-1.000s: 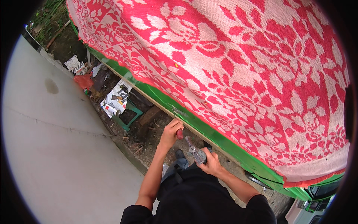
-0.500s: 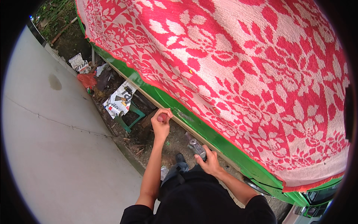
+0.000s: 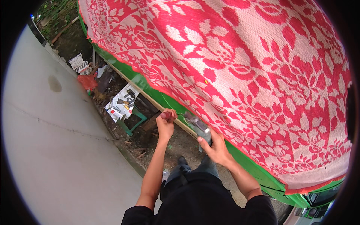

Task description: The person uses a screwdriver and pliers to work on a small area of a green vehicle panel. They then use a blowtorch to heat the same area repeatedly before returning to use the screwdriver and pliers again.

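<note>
My left hand (image 3: 165,127) is closed round a red handle (image 3: 166,116), with a thin metal shaft pointing right, toward the green painted body panel (image 3: 161,96). My right hand (image 3: 216,149) grips a grey-and-silver metal tool (image 3: 198,125), whose tip is near that shaft at the panel's lower edge; whether they touch I cannot tell. A pale wooden strip (image 3: 148,98) runs along the panel's side. A red-and-white floral cloth (image 3: 262,93) drapes over the top of the green body, just beyond both hands.
A curved grey wall (image 3: 56,150) runs down my left. In the narrow gap stand a green plastic stool (image 3: 138,123) with a white printed sheet (image 3: 116,110) and dark small items on it, scattered debris with a red bag (image 3: 87,81), and plants (image 3: 52,18) at the far end.
My right hand has raised its tool up and toward the panel, beside my left hand's shaft. My left hand, higher than a second ago, has shifted slightly right since half a second ago.
</note>
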Tool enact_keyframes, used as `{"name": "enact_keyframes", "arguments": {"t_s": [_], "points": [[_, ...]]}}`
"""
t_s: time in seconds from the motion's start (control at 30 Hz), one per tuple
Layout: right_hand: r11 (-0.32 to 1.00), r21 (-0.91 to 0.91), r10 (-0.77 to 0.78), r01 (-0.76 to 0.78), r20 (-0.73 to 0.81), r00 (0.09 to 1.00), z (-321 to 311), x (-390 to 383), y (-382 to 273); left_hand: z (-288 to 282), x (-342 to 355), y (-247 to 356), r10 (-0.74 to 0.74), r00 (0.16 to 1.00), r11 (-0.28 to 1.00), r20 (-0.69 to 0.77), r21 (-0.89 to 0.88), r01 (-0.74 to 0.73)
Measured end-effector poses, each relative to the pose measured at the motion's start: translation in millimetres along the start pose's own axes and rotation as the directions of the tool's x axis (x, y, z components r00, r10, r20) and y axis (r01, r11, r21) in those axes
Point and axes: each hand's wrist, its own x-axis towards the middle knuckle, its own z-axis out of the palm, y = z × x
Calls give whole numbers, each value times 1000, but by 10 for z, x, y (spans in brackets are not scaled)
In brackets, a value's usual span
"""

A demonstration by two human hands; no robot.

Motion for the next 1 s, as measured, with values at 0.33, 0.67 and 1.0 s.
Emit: {"name": "enact_keyframes", "arguments": {"t_s": [0.33,0.67,1.0], "points": [[941,176,-327,290,240,914,-126,431,-1038,-37,186,-809,2,999,996,-53,-84,-6],[974,-202,132,-103,134,982,-283,312,-368,-59,64,-356,-60,998,998,8,3,60],[979,21,200,-202,76,977,-60,-20,143,-296,-39,70,29,998,998,-57,54,-26]]}}
